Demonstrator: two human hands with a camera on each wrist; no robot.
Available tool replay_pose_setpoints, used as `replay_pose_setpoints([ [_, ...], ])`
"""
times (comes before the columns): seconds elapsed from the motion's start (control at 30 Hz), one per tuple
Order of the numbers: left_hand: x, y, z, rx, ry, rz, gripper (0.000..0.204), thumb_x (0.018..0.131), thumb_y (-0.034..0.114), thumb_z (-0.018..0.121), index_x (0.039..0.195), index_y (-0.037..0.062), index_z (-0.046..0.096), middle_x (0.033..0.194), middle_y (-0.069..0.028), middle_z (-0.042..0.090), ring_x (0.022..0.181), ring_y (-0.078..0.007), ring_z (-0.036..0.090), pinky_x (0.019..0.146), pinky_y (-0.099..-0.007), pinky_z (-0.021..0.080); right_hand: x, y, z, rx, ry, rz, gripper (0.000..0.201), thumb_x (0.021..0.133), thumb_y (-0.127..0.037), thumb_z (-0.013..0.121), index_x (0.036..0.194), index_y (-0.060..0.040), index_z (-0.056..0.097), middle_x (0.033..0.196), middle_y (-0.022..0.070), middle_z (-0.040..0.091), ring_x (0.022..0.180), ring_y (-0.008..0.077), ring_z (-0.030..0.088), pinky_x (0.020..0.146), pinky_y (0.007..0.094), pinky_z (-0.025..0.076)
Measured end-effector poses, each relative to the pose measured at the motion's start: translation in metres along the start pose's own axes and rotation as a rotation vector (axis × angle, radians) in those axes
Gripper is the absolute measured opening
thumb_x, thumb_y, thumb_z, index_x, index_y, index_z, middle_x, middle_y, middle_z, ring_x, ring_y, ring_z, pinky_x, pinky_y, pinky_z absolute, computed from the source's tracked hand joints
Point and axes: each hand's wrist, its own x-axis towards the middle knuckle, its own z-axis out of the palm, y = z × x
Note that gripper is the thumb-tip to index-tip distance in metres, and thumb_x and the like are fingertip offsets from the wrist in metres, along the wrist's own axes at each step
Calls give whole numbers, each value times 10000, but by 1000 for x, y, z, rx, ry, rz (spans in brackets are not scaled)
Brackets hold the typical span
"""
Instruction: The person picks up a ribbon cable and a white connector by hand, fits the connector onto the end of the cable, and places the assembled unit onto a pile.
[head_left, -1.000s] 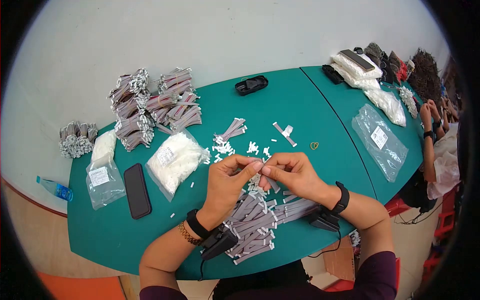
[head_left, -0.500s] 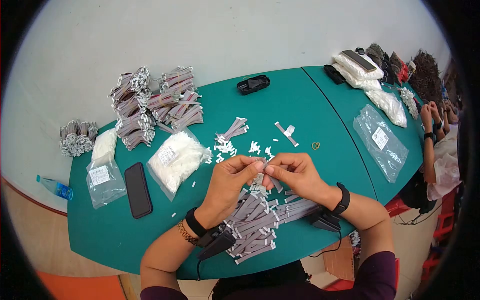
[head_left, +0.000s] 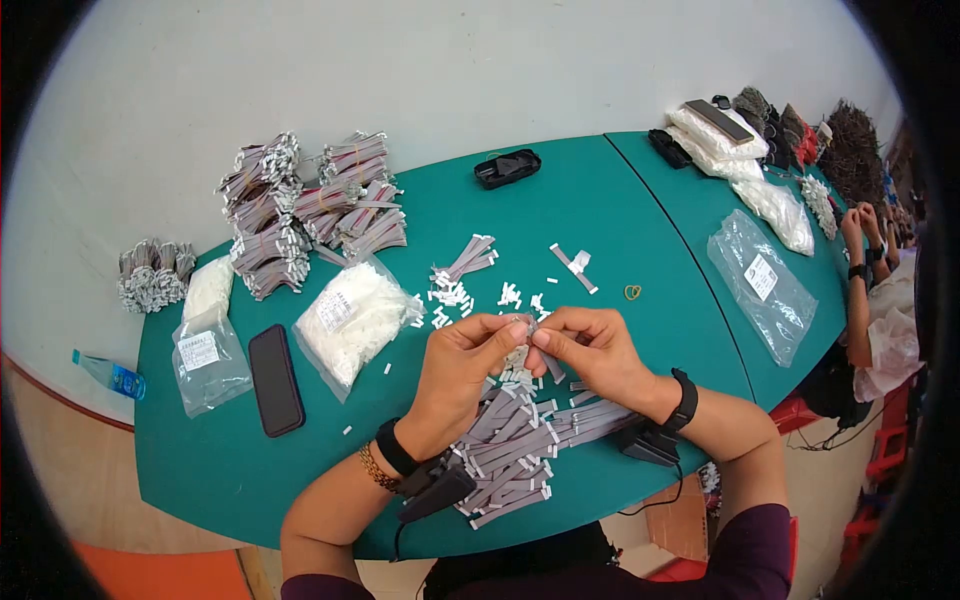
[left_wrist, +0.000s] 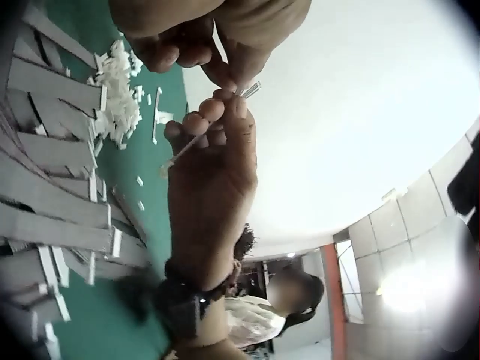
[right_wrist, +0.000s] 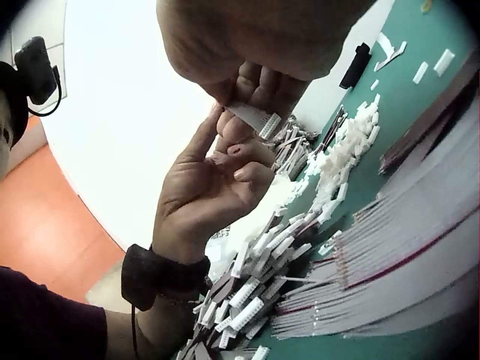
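Over the table's middle my two hands meet at the fingertips. A short grey ribbon cable (right_wrist: 249,115) with a white connector on its end runs between them. My right hand (head_left: 592,350) pinches the cable between thumb and fingers. My left hand (head_left: 462,352) pinches at its upper end, where a small connector (left_wrist: 253,89) peeks out past the fingertips in the left wrist view. Fingers hide most of that end. Just below the hands lies a heap of similar ribbon cables (head_left: 505,440), beside a pile of small white connector housings (right_wrist: 349,154).
Bundled cables (head_left: 265,220) are stacked at the back left. A bag of white parts (head_left: 350,318), a phone (head_left: 275,380) and a flat clear bag (head_left: 765,285) lie on the green table (head_left: 230,480). Another person's arm (head_left: 858,290) is at the far right.
Both hands stay together on the cable, with only slight finger movement. In the head view they sit a little further right than a second ago, as does the rest of the scene.
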Motion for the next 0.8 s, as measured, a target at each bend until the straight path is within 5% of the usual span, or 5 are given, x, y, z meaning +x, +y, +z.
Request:
replay_pose_setpoints([
  [0.43,-2,5,2,-195,-90,-94,174,884,174,581,892,6,626,768,-30,617,658,-70,520,571,-194,381,-3,-4,3,1,14,-16,174,914,-121,536,900,36,608,778,62,640,717,92,598,633,216,480],
  [0.63,-2,2,3,47,-8,117,155,836,121,646,922,-8,646,801,-26,638,626,-40,491,534,-178,374,-1,-4,1,-36,-42,22,175,913,-133,538,858,17,609,762,51,645,697,81,595,621,209,474],
  [0.8,-1,-1,2,58,5,129,157,831,120,653,927,-4,646,809,-23,638,631,-39,487,546,-175,376,-2,-6,3,-50,-19,31,177,911,-137,541,848,14,609,743,45,641,677,73,585,601,207,466],
])
